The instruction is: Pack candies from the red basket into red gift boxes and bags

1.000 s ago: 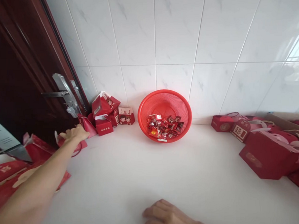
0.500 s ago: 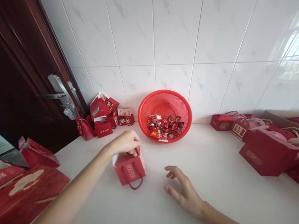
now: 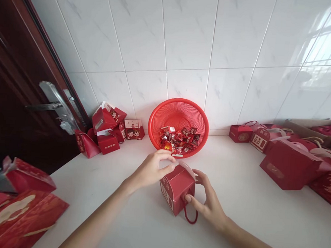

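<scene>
A small red gift box (image 3: 179, 184) with a dark red cord handle (image 3: 191, 218) and a pale panel on its left face stands on the white tabletop. My right hand (image 3: 209, 206) grips its right end, thumb low on the side and fingers round the back edge. Over the box's upper left is my left hand (image 3: 152, 169), fingers apart and curved; its thumb is by the sloping lid, and whether it touches cannot be told. Just behind, a red plastic basket (image 3: 152, 119) holds several wrapped sweets (image 3: 181, 139) in red and dark wrappers.
Red gift boxes (image 3: 109, 145) cluster at the back left by the wall and door (image 3: 32, 69). Larger red boxes (image 3: 24, 216) fill the front left. To the right lie more red boxes (image 3: 289, 165), with a cardboard carton (image 3: 301, 127) behind them.
The gift box has moved right and been turned. My left hand has come off its top and opened; my right hand has closed on its right end. The view has shifted slightly.
</scene>
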{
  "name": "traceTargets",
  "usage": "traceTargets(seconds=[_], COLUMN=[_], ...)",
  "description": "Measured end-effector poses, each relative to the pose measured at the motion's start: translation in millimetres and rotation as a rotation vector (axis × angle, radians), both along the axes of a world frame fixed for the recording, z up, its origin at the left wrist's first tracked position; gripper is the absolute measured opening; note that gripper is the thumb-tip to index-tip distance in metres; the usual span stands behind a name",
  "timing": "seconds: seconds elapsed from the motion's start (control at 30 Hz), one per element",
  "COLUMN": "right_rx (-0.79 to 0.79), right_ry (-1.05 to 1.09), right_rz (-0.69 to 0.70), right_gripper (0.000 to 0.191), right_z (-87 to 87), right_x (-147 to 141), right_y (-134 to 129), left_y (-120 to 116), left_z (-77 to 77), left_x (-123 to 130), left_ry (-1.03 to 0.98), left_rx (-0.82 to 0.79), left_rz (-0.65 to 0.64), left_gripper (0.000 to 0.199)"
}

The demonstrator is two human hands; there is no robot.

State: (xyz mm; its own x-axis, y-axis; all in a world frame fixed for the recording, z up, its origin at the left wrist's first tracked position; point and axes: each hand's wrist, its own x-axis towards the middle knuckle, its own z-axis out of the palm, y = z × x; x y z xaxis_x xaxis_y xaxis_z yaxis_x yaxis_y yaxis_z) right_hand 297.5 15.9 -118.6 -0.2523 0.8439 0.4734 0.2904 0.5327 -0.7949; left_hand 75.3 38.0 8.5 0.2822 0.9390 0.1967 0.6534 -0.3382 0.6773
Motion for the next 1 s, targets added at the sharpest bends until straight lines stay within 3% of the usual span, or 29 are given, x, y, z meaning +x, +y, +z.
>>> traceTargets(seconds=[0.17, 0.33, 0.6, 0.83, 1.0], right_rx=[0.362, 0.517, 0.424, 0.299, 0.283], right_ry=[-0.161, -0.311, -0.366, -0.355, -0.345], right_rz=[-0.032, -0.019, 0.029, 0.086, 0.114], right_gripper=[0.058, 0.045, 0.047, 0.055, 0.053], right_z=[4.2, 10.3, 9.6, 12.8, 13.0], right_x=[4.5, 3.8, 5.7, 9.0, 11.0], right_y=[-3.4, -8.1, -9.1, -9.7, -9.1], left_y=[1.1, 4.6, 9.0, 12.9, 12.4], left_z=[0.1, 5.8, 18.4, 21.0, 16.3], left_x=[-3.4, 5.5, 27.6, 41.0, 42.6], left_ry=[0.114, 0.181, 0.439, 0.492, 0.489], left_rx=[-0.237, -0.281, -0.249, -0.237, -0.252], left_rz=[-0.098, -0.212, -0.343, -0.465, -0.439], left_gripper=[0.025, 0.034, 0.043, 0.04, 0.036])
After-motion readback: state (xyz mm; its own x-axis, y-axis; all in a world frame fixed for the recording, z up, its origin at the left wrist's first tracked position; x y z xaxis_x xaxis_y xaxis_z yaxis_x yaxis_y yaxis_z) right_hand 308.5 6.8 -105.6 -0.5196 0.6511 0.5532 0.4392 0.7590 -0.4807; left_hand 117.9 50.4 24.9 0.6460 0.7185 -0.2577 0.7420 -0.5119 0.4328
